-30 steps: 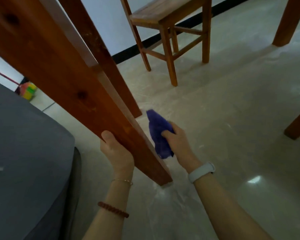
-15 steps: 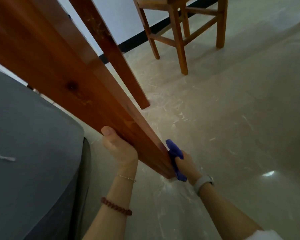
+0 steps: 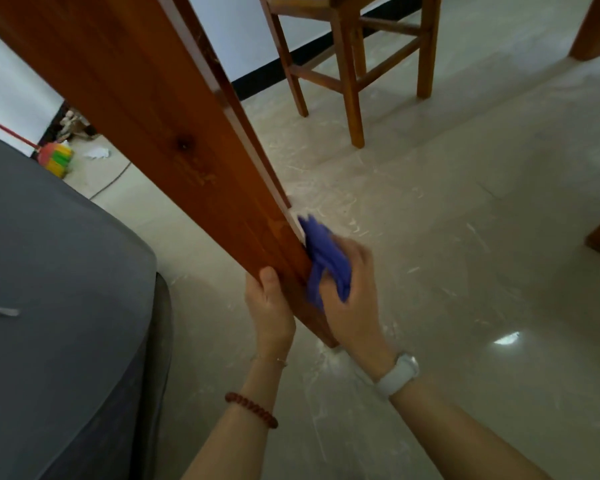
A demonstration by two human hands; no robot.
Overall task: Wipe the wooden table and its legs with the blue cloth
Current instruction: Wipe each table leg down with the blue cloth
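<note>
A thick reddish wooden table leg runs from the upper left down to the floor at centre. My left hand grips its near side low down, thumb up along the wood. My right hand holds the bunched blue cloth and presses it against the leg's right face, a little above the foot. A second leg of the table shows just behind the near one, mostly hidden by it.
A wooden chair stands at the back. Two more wooden legs show at the right edge. Grey fabric fills the left. A colourful broom head and crumpled paper lie by the wall. The floor is glossy beige tile.
My right hand slid the cloth down to the leg's foot, and it now sits a little above it. My left hand has shifted lower on the leg.
</note>
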